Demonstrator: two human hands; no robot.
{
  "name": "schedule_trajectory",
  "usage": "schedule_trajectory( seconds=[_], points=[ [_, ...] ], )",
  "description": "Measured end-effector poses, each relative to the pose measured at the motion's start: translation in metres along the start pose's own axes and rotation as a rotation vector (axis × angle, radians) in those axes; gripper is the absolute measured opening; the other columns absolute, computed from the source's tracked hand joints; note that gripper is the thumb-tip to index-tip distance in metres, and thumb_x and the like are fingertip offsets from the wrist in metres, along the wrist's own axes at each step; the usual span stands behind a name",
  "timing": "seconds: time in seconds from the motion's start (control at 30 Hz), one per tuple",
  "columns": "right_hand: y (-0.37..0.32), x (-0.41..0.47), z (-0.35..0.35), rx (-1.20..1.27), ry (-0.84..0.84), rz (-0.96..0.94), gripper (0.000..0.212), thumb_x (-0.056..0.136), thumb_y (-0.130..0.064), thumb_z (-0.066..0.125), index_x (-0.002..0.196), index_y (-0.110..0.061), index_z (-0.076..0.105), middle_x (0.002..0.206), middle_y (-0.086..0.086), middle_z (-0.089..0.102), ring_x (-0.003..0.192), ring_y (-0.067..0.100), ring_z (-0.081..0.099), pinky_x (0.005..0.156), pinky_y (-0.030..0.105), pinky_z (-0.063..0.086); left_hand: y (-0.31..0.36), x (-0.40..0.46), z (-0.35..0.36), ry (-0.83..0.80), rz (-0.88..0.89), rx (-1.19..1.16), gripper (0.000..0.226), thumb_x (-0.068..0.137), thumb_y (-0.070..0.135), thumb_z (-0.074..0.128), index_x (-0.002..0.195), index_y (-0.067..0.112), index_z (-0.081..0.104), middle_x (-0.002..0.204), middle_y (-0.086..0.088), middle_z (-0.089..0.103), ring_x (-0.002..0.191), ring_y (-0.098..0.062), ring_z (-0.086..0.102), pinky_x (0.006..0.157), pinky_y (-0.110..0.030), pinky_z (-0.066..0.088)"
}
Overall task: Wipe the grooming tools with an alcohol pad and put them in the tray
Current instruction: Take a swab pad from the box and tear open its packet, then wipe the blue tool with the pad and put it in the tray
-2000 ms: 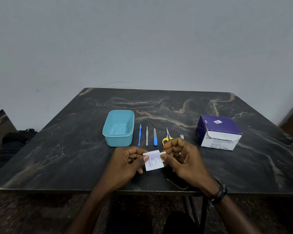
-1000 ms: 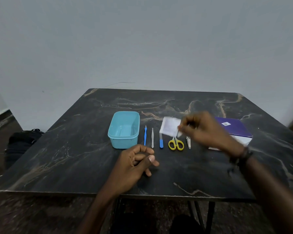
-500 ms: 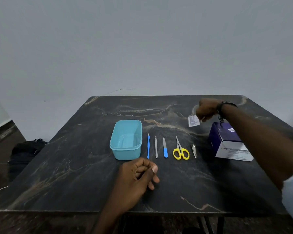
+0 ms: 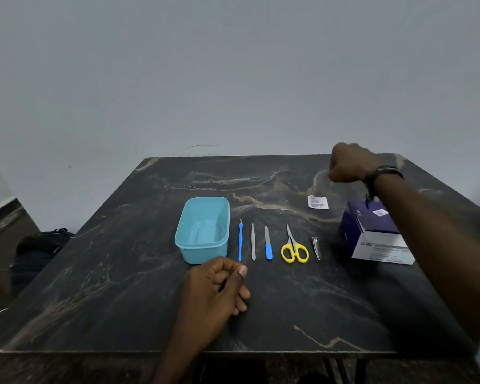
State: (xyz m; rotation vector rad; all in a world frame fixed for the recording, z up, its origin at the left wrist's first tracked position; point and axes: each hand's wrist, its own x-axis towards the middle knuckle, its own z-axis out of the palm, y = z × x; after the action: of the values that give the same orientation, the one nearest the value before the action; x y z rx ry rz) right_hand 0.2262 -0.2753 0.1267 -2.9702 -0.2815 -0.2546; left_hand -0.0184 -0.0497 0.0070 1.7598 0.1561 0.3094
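Note:
A light blue tray [image 4: 203, 253] stands empty at the middle of the dark marble table [image 4: 302, 306]. To its right lie a blue cuticle pusher [image 4: 240, 241], a thin metal tool [image 4: 253, 243], a blue-handled nail file [image 4: 268, 244], yellow scissors [image 4: 293, 250] and a nail clipper [image 4: 316, 247], side by side. My left hand [image 4: 219, 286] rests just in front of the tray, fingers curled, thumb pressed to the forefinger; nothing shows in it. My right hand [image 4: 349, 163] hovers as a fist over the far right. A small white wrapper [image 4: 317, 202] lies flat below it.
A purple and white box of alcohol pads [image 4: 372, 239] stands at the right, partly behind my right forearm. A black bag [image 4: 36, 250] sits on the floor to the left. A grey wall rises behind the table's far edge.
My right hand carried the white wrapper from the front to the far right and let it go onto the table. My left hand stayed curled near the tray.

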Motion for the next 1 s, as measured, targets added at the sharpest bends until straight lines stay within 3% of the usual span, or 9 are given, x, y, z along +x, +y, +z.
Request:
schedule_trajectory(
  seconds=[0.13,0.27,0.33,0.4,0.53,0.63,0.87,1.0],
  points=[
    [-0.015,-0.064,-0.005,0.542,0.296,-0.269,0.006,0.084,-0.012,0.069,0.087,-0.014,0.074,0.071,-0.006,0.069,0.065,0.01,0.065,0.063,0.02,0.051,0.002,0.003,0.003,0.089,-0.031,0.081,0.016,0.091,0.014,0.061,0.077,0.012,0.068,0.056,-0.01,0.069,0.042,-0.022,0.063,0.043,-0.029,0.053],
    [-0.024,-0.125,0.022,0.745,0.379,-0.349,0.012,0.083,-0.012,0.073,0.088,-0.023,0.072,0.068,-0.014,0.066,0.057,0.007,0.064,0.052,0.015,0.049,0.007,0.008,0.011,0.12,-0.019,0.303,0.02,0.093,0.021,0.058,0.078,0.014,0.068,0.052,-0.007,0.067,0.039,-0.017,0.063,0.045,-0.03,0.055],
    [-0.024,-0.14,0.039,0.776,0.375,-0.381,0.015,0.082,-0.01,0.073,0.089,-0.023,0.07,0.062,-0.02,0.062,0.052,0.008,0.061,0.048,0.01,0.043,0.012,0.014,0.017,0.121,0.021,0.572,0.027,0.095,0.029,0.053,0.077,0.014,0.067,0.057,-0.003,0.066,0.047,-0.014,0.065,0.055,-0.034,0.059],
    [-0.025,-0.152,0.052,0.78,0.372,-0.411,0.017,0.082,-0.009,0.074,0.092,-0.021,0.07,0.059,-0.024,0.062,0.05,0.006,0.059,0.048,0.008,0.04,0.021,0.02,0.025,0.137,0.026,0.906,0.031,0.097,0.032,0.047,0.083,0.012,0.065,0.075,-0.004,0.068,0.07,-0.018,0.066,0.067,-0.033,0.056],
    [-0.027,-0.165,0.067,0.798,0.382,-0.437,0.02,0.08,-0.006,0.075,0.098,-0.015,0.071,0.062,-0.027,0.059,0.051,0.002,0.059,0.051,0.009,0.043,0.039,0.026,0.038,0.103,-0.007,1.204,0.017,0.097,0.013,0.044,0.103,0.012,0.061,0.106,-0.008,0.065,0.099,-0.026,0.063,0.077,-0.033,0.05],
    [-0.027,-0.17,0.072,0.814,0.386,-0.423,0.019,0.08,-0.008,0.075,0.098,-0.015,0.072,0.063,-0.025,0.059,0.052,0.003,0.06,0.052,0.008,0.042,0.039,0.031,0.042,0.057,-0.026,1.293,0.021,0.094,0.005,0.046,0.108,0.013,0.06,0.111,-0.008,0.064,0.103,-0.025,0.062,0.077,-0.032,0.049],
    [-0.025,-0.174,0.08,0.777,0.414,-0.415,0.032,0.081,-0.006,0.074,0.11,-0.017,0.069,0.08,-0.027,0.06,0.059,0.0,0.06,0.057,0.005,0.042,0.043,0.033,0.048,-0.014,0.002,1.347,0.027,0.093,0.009,0.054,0.119,0.014,0.055,0.114,-0.007,0.062,0.104,-0.024,0.061,0.078,-0.032,0.05],
    [-0.024,-0.174,0.081,0.756,0.447,-0.42,0.035,0.081,-0.007,0.074,0.115,-0.014,0.068,0.086,-0.014,0.066,0.062,0.0,0.06,0.059,0.01,0.047,0.047,0.031,0.049,-0.022,0.016,1.344,0.028,0.092,0.009,0.056,0.12,0.012,0.055,0.115,-0.008,0.062,0.104,-0.024,0.061,0.077,-0.032,0.049]
  ],
)
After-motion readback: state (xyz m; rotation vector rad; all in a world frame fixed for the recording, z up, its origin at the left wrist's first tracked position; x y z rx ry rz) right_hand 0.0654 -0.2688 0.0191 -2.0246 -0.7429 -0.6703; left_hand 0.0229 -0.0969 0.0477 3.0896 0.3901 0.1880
